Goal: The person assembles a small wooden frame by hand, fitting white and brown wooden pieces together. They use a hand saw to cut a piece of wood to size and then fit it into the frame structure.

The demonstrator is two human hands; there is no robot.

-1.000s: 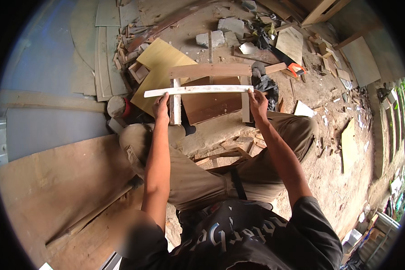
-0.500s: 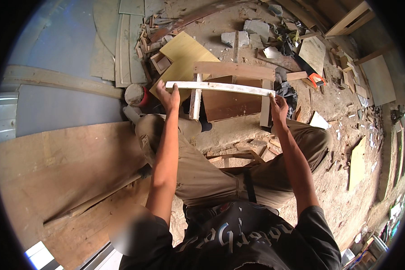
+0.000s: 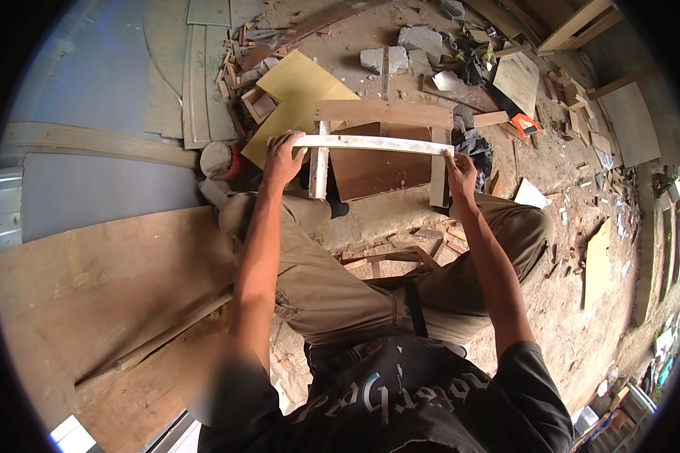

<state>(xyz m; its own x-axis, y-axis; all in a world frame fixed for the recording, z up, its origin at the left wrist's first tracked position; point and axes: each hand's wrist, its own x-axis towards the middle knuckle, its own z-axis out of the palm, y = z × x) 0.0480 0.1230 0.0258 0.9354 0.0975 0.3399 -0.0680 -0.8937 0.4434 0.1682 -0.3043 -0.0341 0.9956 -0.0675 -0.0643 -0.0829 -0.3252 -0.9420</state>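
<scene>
A white-painted wooden strip lies crosswise in front of me, held at both ends. My left hand is closed round its left end, fingers curled over the top. At the other end my right hand pinches the strip between thumb and fingers. Just beyond it stands a wooden frame: a brown crosspiece joins a whitish left leg and a pale right leg. The strip crosses over both legs, below the crosspiece; whether it touches them I cannot tell.
Plywood pieces and a round bucket lie to the far left. A handsaw with an orange handle rests at the right, near concrete chunks. Wood scraps litter the floor between my legs. A large board is at my left.
My left hand has shifted its grip, its fingers now wrapping over the strip's end. The strip and both hands sit slightly further left in view, as does the whole scene.
</scene>
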